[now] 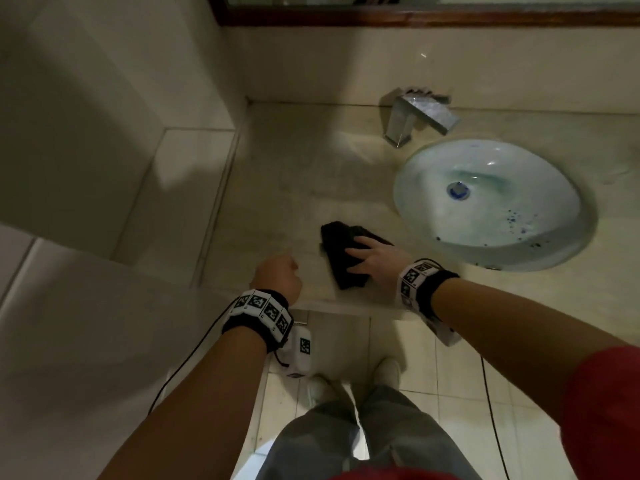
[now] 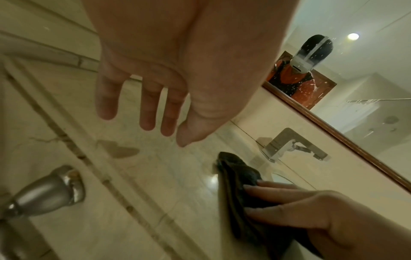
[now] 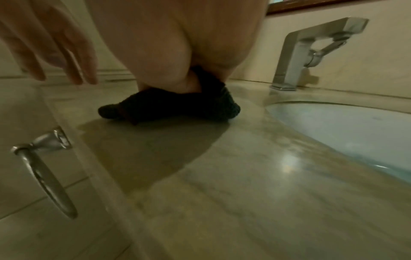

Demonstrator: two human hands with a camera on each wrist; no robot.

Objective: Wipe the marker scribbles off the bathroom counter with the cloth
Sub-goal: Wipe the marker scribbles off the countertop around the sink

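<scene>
A dark folded cloth [image 1: 341,251] [image 2: 240,176] [image 3: 169,107] lies on the beige marble counter [image 1: 294,188], left of the sink. My right hand [image 1: 370,261] [image 2: 300,211] [image 3: 177,44] presses flat on it, fingers spread over its top. My left hand [image 1: 278,275] [image 2: 146,109] hovers just left of the cloth near the counter's front edge, fingers hanging loose and holding nothing. Its fingers [image 3: 55,52] show in the right wrist view too. No marker scribbles stand out on the counter in this dim light.
An oval white sink [image 1: 401,202] with blue specks sits right of the cloth, a chrome faucet [image 1: 412,119] behind it. A tiled wall [image 1: 104,133] bounds the counter on the left and carries a metal towel ring [image 3: 44,172]. A wood-framed mirror [image 1: 415,15] hangs behind.
</scene>
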